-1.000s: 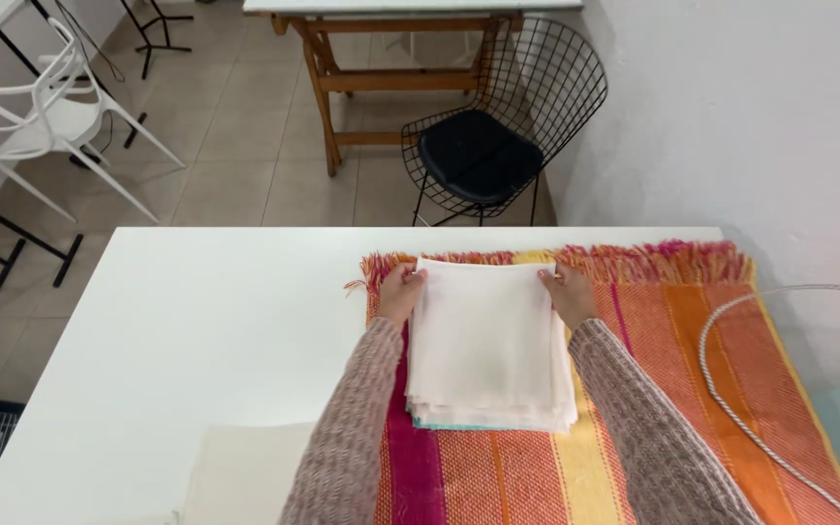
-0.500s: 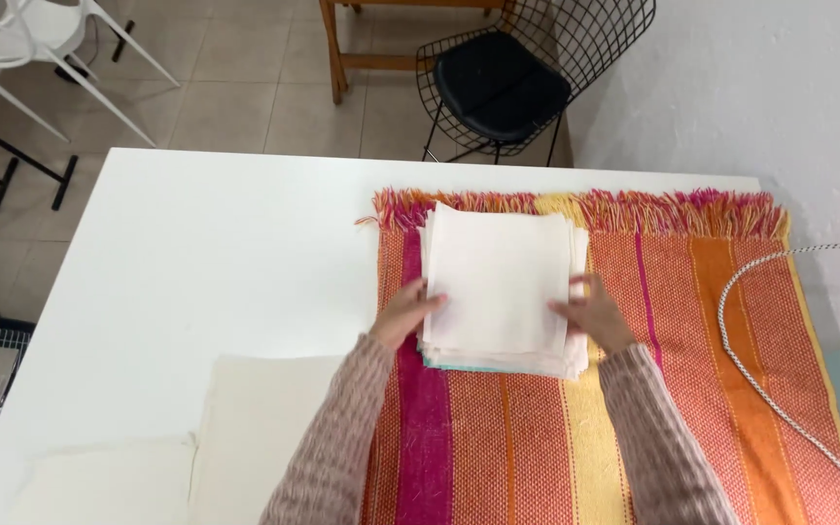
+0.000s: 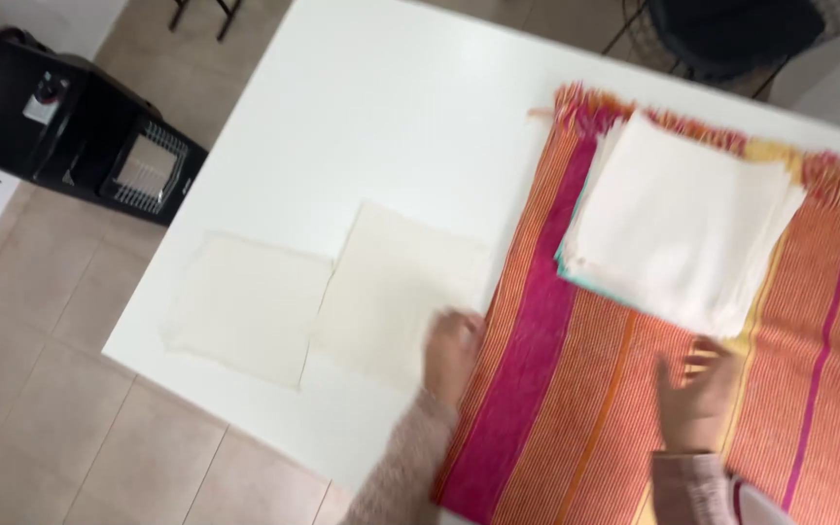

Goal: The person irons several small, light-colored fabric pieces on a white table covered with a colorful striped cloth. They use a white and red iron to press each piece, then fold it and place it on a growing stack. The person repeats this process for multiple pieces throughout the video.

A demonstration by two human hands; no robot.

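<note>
Two bare hands over a white table with a striped cloth and cream fabric pieces.

I see my left hand (image 3: 452,352) resting on the corner of a cream fabric square (image 3: 396,292), fingers blurred, so I cannot tell whether it grips. My right hand (image 3: 697,394) hovers open and empty over the orange and pink striped cloth (image 3: 576,408), just below a stack of white folded cloths (image 3: 678,233). A second cream square (image 3: 245,306) lies beside the first on the white table (image 3: 381,107).
</note>
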